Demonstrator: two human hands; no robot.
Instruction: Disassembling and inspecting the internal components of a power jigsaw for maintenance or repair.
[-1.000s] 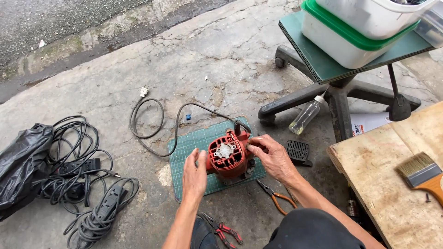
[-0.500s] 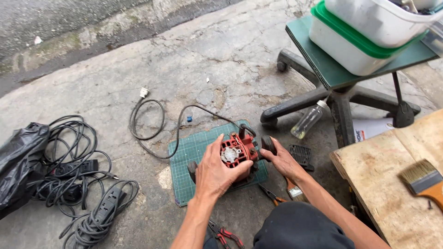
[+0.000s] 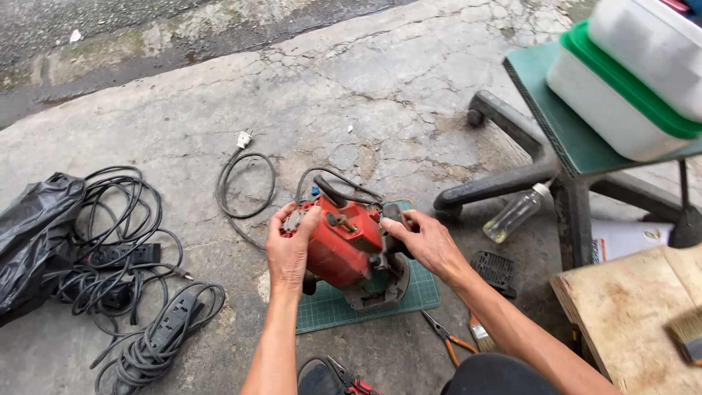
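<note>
The single head camera looks steeply down from close above at both hands and the concrete floor ahead.

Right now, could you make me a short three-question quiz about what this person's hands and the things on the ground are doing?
1. True or false: both hands grip the red power tool.
2. What lies under the tool? A) the black bag B) the green cutting mat C) the wooden board
3. Fill in: the clear plastic bottle lies on its side beside the leg of the ____.

Key:
1. True: the left hand clasps its left end and the right hand its right side.
2. B.
3. Stool, the one carrying the white tub with a green lid.
</note>
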